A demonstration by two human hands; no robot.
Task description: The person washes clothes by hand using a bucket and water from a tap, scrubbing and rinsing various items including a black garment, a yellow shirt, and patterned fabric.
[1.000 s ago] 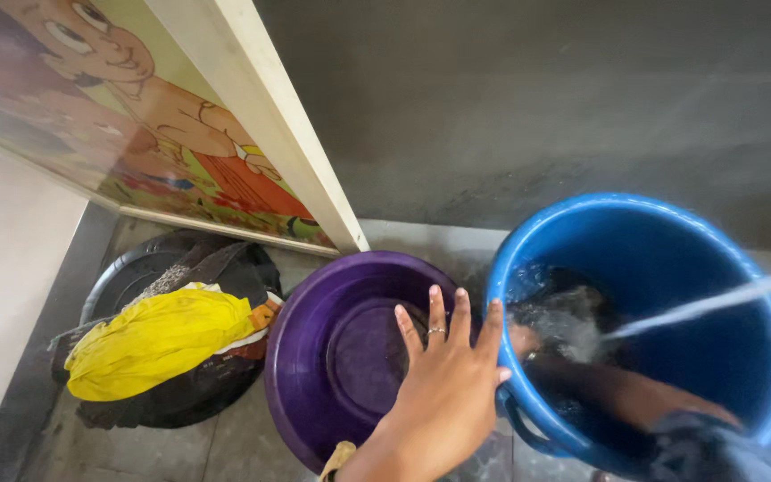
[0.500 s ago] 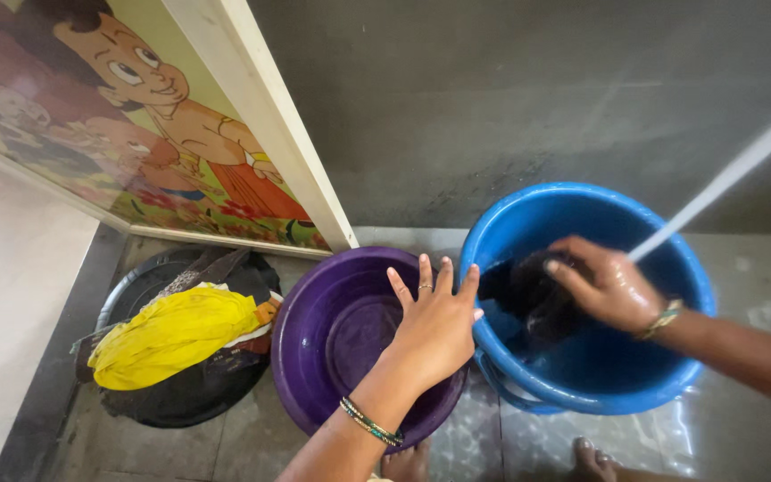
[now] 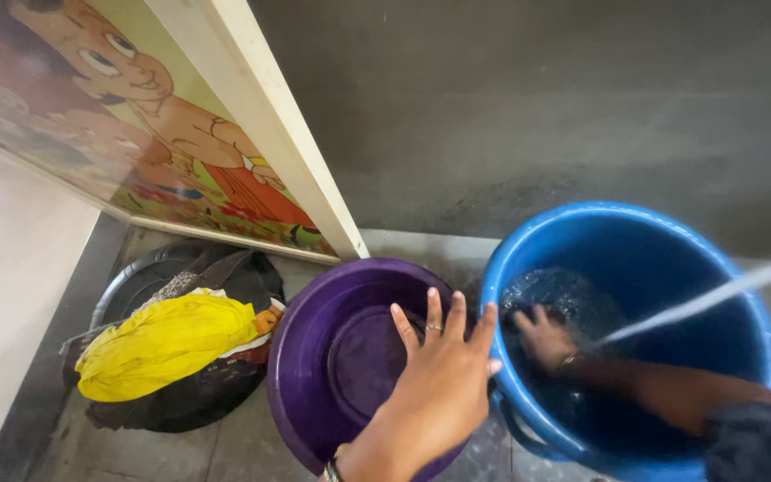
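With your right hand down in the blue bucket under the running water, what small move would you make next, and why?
Probably lift the dark cloth a little with the right hand and press it under the water stream. That hand is sunk in the water of the blue bucket, while the left hand rests spread on its rim beside the purple tub, steadying it.

Setting: home wash area | evidence: tiled floor point(image 3: 243, 442), blue bucket point(image 3: 671, 259) under water stream point(image 3: 707, 299), purple basin point(image 3: 314, 357), laundry pile point(image 3: 167, 344), cartoon panel point(image 3: 136, 116)
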